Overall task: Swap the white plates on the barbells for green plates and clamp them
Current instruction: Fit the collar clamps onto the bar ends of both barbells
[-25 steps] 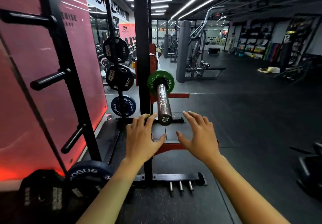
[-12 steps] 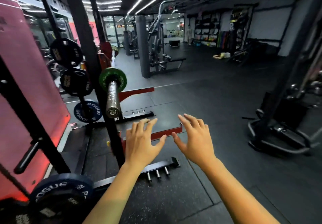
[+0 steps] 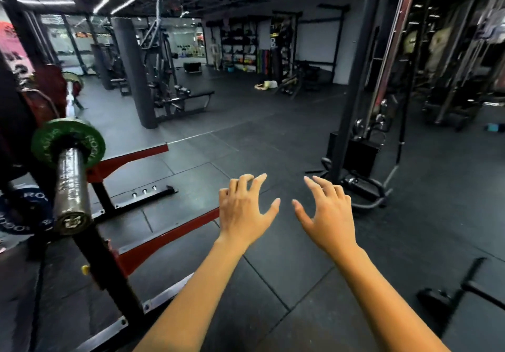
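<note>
hands first: we see the left hand [image 3: 244,209] and the right hand [image 3: 329,215] stretched out side by side in front of the person, palms down over the dark rubber floor [image 3: 273,275]. the fingers of both are spread and loosely bent, and neither hand holds or touches anything. a gap stays between the two thumbs.

at the left edge we find the barbell sleeve [image 3: 71,187], its steel end pointing toward the camera, well apart from both hands. a green plate [image 3: 93,143] sits on the sleeve, pushed far back against the inner end. we cannot tell whether a clamp is on it; the sleeve in front of the plate looks bare. the bar rests on a black rack [image 3: 109,269] with red braces [image 3: 164,236] that run low across the floor, one of them passing just behind the left hand.

behind the sleeve, low at the left, we see part of a blue plate [image 3: 24,209] with white lettering. farther off stand a grey pillar [image 3: 134,72], a cable machine [image 3: 360,138] to the right, and shelves [image 3: 240,42] along the back wall.
</note>
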